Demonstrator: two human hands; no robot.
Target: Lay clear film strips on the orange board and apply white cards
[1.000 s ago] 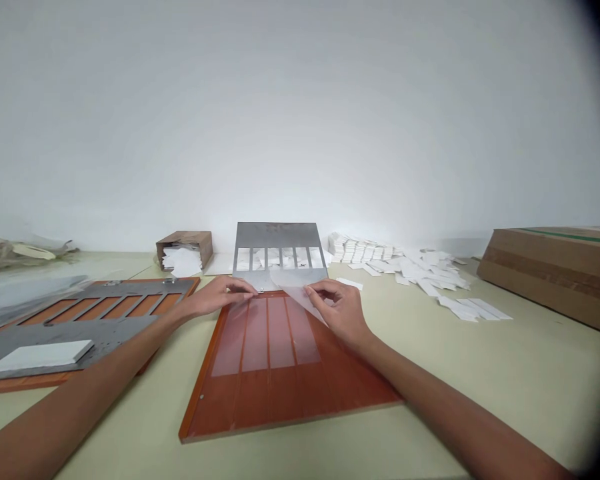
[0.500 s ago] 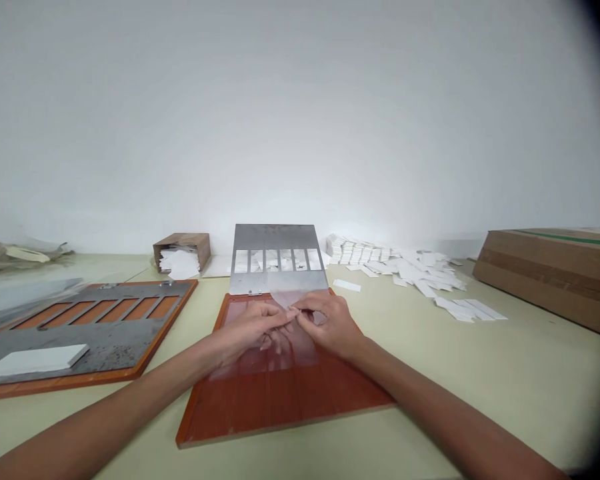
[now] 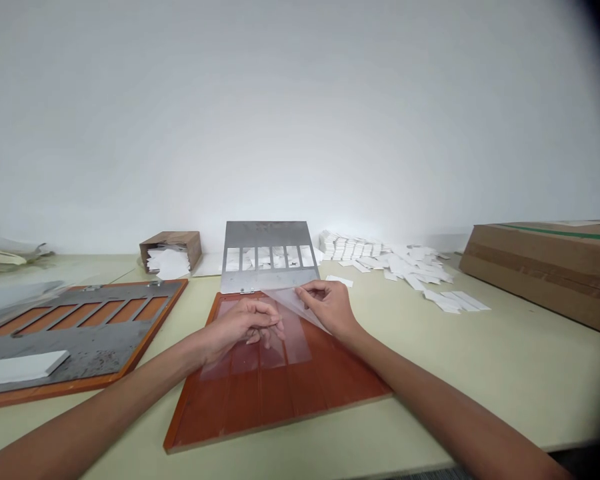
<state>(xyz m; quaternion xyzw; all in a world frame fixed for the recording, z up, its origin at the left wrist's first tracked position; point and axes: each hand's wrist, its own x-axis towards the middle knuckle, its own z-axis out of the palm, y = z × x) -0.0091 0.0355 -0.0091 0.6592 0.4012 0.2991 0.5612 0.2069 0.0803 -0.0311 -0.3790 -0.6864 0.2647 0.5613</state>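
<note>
My right hand pinches one edge of a clear plastic sheet, which is lifted at a slant over the board. My left hand hovers just left of it, thumb and forefinger pressed together and the other fingers curled; whether anything is between them I cannot make out. Beneath the hands, clear film lies on the upper part of a reddish-brown board. Hinged to the board's far edge, a grey metal plate with a row of rectangular slots is swung up.
To the left lies a similar board with its slotted metal plate down and a white block on top. A small carton of white slips stands behind. White cards are stacked and scattered at back right, beside a large cardboard box.
My hands have moved apart. My right hand has shifted right with the clear sheet's edge, while my left hand stays over the board. The view has turned slightly right.
</note>
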